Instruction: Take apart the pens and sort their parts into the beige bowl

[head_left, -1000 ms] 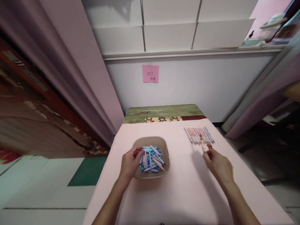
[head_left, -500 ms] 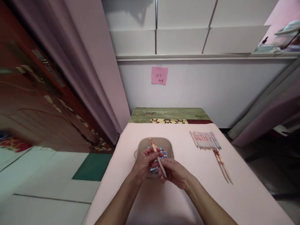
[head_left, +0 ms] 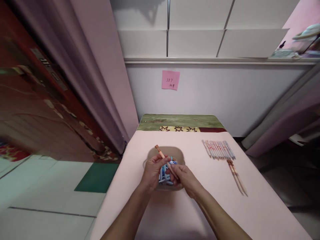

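Both hands hold one peach-coloured pen (head_left: 161,154) with a brown figure on its top end, tilted above the bin. My left hand (head_left: 153,169) pinches its upper part. Closed round its lower end is my right hand (head_left: 184,177). Below them stands a grey-beige plastic bin (head_left: 179,152) with many blue and white pens (head_left: 165,176) inside, partly hidden by the hands. To the right, a row of slim pale pens (head_left: 218,149) with reddish marks lies side by side. Just in front of that row, two peach pens (head_left: 237,178) with brown tops lie together.
The table (head_left: 200,213) has a pale pink cover, with a green patterned strip (head_left: 180,119) at its far edge. A pink note (head_left: 170,80) is stuck on the wall behind. A purple curtain (head_left: 100,73) hangs at the left.
My right hand has moved left from the row of pens to the bin, leaving two peach pens lying there. My left hand has come off the bin's contents and grips a peach pen with the right.
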The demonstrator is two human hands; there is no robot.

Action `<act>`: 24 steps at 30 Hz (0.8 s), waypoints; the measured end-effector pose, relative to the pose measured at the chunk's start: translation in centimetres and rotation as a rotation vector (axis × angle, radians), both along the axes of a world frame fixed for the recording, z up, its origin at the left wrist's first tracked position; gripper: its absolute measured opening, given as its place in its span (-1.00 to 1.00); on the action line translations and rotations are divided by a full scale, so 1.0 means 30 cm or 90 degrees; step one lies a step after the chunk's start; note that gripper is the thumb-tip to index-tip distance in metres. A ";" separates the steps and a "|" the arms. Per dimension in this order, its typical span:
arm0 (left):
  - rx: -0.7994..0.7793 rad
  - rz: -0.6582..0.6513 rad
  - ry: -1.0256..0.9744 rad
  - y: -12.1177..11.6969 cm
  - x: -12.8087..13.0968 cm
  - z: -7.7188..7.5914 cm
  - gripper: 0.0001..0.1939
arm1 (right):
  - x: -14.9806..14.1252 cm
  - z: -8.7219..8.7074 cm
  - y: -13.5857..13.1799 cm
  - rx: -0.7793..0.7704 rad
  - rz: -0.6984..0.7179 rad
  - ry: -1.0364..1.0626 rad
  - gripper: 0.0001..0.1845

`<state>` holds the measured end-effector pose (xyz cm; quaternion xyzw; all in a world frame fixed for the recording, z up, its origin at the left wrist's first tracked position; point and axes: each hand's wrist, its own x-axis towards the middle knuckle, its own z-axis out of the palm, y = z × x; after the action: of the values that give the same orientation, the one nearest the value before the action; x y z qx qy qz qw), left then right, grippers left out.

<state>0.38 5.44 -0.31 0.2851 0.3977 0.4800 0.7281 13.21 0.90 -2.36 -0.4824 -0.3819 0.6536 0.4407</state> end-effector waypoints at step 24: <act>0.188 0.083 0.304 0.059 -0.040 -0.078 -0.80 | 0.066 -0.018 0.007 0.170 -0.090 -0.810 -0.94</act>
<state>-0.83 7.21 -2.64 0.4670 0.5007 0.4978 0.5323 15.20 1.11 -2.89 -0.7401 -0.6135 0.1565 0.2265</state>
